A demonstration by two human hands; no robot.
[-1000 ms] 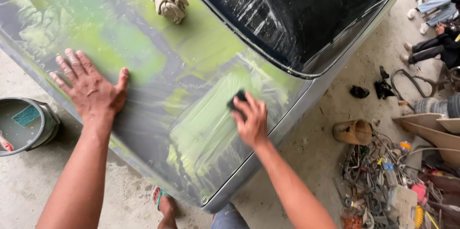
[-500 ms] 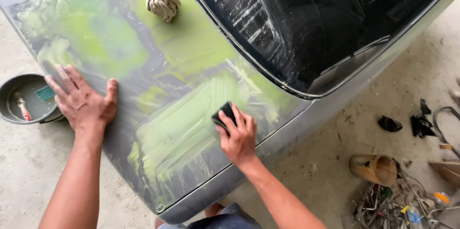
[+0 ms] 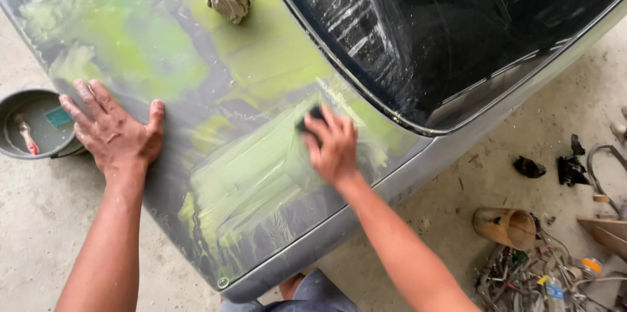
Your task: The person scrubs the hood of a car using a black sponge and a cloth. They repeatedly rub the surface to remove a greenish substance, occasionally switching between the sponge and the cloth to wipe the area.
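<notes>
Right hand (image 3: 334, 145) is gripping a dark sanding block (image 3: 309, 118), mostly hidden under its fingers, on the car panel (image 3: 215, 123). Left hand (image 3: 114, 132) is lying open at nine o'clock, beside a grey basin (image 3: 14, 106) holding a brush (image 3: 26, 134).

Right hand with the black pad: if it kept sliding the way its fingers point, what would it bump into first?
Probably the dark window's edge: the right hand points up the green-smeared panel toward it.
</notes>
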